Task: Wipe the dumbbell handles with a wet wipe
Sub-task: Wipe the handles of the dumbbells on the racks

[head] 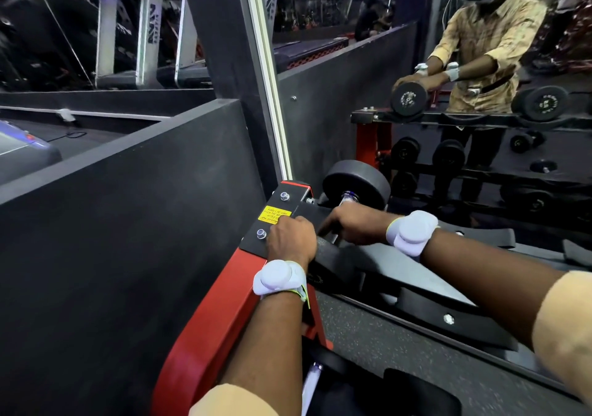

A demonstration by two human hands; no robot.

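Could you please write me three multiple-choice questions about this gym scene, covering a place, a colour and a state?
1. Where is the yellow sticker?
A. On the rack's black end plate, beside the left hand
B. On the floor
C. On the mirror

2. What colour is the rack's leg?
A. Blue
B. Green
C. Red

3. What is the right hand doing?
A. Hanging free at the person's side
B. Curled over the dumbbell handle
C. Holding a bottle

Answers: 1 A, the sticker sits on the black plate, partly hidden by the left hand's knuckles; 2 C, the slanted leg is plainly red; 3 B, its fingers wrap the bar just in front of the far weight.
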